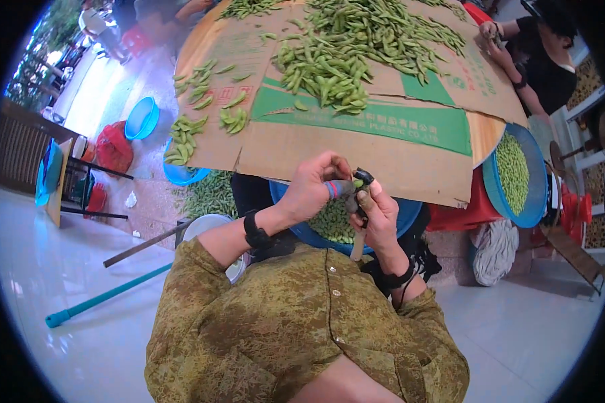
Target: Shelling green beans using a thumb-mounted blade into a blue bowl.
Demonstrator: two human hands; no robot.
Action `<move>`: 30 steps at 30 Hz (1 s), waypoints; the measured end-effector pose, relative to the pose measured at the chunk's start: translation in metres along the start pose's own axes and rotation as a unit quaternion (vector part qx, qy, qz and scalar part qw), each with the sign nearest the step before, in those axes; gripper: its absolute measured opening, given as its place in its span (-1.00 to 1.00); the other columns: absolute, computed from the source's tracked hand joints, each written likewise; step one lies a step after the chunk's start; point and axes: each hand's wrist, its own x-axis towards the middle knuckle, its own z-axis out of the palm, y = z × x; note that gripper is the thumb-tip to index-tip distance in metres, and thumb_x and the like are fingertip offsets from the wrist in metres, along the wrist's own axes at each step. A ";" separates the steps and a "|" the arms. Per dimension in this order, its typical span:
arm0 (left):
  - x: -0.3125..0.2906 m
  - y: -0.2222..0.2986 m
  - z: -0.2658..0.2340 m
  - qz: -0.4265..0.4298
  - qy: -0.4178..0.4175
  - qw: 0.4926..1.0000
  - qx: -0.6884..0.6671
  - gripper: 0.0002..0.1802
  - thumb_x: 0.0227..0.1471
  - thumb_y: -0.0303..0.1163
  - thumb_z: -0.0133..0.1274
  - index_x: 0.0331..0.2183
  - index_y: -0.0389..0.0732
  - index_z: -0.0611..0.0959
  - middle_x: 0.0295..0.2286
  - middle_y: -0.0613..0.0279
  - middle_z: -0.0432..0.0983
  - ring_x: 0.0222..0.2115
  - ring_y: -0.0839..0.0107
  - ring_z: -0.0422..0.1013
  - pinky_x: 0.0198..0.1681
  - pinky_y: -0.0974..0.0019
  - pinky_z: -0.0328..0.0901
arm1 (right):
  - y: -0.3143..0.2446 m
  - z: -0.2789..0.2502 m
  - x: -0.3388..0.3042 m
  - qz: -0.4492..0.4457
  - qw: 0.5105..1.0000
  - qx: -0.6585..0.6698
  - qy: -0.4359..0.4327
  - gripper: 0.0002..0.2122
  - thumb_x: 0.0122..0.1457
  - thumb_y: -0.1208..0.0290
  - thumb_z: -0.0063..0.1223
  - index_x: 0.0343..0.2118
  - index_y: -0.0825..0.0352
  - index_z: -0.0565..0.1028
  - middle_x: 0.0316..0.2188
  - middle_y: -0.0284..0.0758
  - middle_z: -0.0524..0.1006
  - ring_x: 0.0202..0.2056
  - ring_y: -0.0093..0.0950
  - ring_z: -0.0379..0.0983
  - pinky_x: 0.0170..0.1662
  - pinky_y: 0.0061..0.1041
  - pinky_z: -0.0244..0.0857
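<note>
Your olive-and-brown patterned short-sleeved shirt (289,329), closed with pale round buttons, lies nearest the camera, and both forearms reach out past it, each with a black wristband, to hands that meet close together just short of the table's near edge. Your left hand (310,191) has its fingers bent and drawn narrow, a grey finger sleeve (338,189) with red and blue bands on one of them; you cannot tell whether their tips grip anything. Your right hand (381,213) is curled, thumb and fingers closed on a small green bean pod (358,183) that shows between the two hands, beside a black band-like piece (364,176). Below them sits a round blue plastic basin (409,216) with pale green shelled beans (335,223) in it. Ahead of you, flattened brown cardboard (396,169) with a green printed band covers a round wooden table (485,131) and bears a large heap of green pods (336,67), with smaller clusters (187,138) toward its left edge. To your right, another blue basin (536,178) also holds shelled beans, and beyond it a person in black (548,64) leans at the table
</note>
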 end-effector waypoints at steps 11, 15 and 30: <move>-0.001 -0.006 0.014 0.002 0.020 0.999 -0.025 -0.72 -0.06 -0.68 0.05 -0.26 -0.26 0.38 -0.39 0.30 0.44 -0.31 0.57 0.37 -0.19 0.48 0.29 | -0.010 0.003 -0.012 0.033 0.995 0.089 -0.028 -0.64 0.26 0.43 -0.16 0.11 0.33 0.26 -0.50 -0.44 0.37 -0.71 -0.71 0.11 -0.68 -0.72 0.03; -0.003 -0.007 0.015 0.010 0.031 0.999 -0.009 -0.72 -0.05 -0.68 0.04 -0.26 -0.26 0.38 -0.39 0.30 0.43 -0.31 0.57 0.36 -0.18 0.48 0.29 | -0.004 -0.003 -0.009 0.022 0.999 0.041 -0.026 -0.62 0.25 0.43 -0.16 0.13 0.33 0.25 -0.47 -0.42 0.38 -0.71 -0.71 0.10 -0.68 -0.71 0.04; 0.005 -0.022 -0.003 -0.157 -0.044 0.953 -0.256 -0.81 0.02 -0.55 0.02 -0.25 -0.26 0.42 -0.43 0.26 0.48 -0.46 0.51 0.43 -0.47 0.48 0.30 | 0.010 -0.028 0.008 -0.375 0.819 -0.426 -0.085 -0.62 0.16 0.65 -0.11 0.07 0.37 0.34 -0.50 -0.47 0.42 -0.64 -0.76 0.21 -0.62 -0.74 0.06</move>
